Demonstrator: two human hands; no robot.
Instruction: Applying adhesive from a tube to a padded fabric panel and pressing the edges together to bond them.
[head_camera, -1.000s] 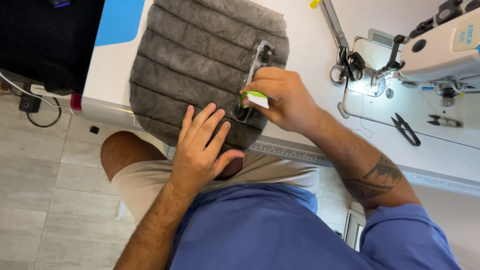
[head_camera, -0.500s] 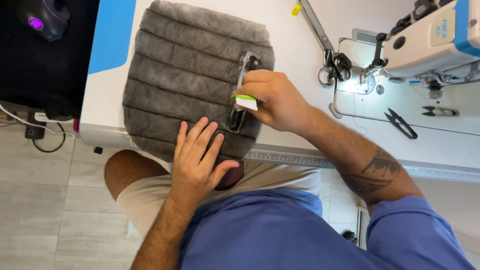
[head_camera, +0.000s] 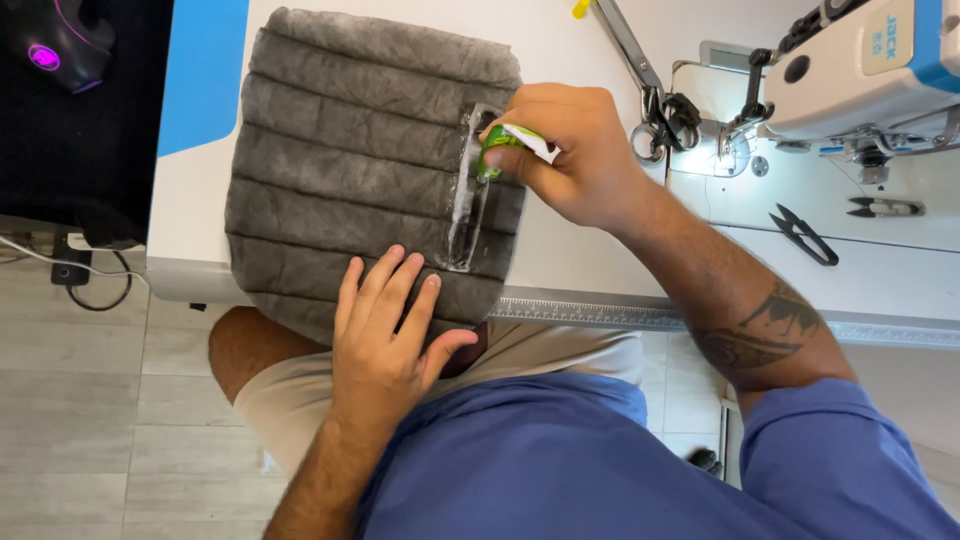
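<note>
A grey quilted fabric panel (head_camera: 350, 170) lies on the white sewing table, its near edge hanging over my lap. A narrow slit with a clear shiny strip (head_camera: 468, 200) runs along the panel's right side. My right hand (head_camera: 570, 150) grips a small green and white tube (head_camera: 505, 143), its tip touching the upper part of that strip. My left hand (head_camera: 385, 335) lies flat with fingers spread on the panel's near edge, pressing it down.
A white sewing machine (head_camera: 860, 70) stands at the right. Large scissors (head_camera: 650, 90) lie beside my right hand, and black thread snips (head_camera: 805, 235) sit further right. A ruler strip (head_camera: 620, 315) runs along the table's front edge. A dark object with a purple light (head_camera: 60, 50) is at far left.
My right hand has slid the tube up along the strip, from its lower part toward its upper end. My left hand stays pressed on the panel's near edge.
</note>
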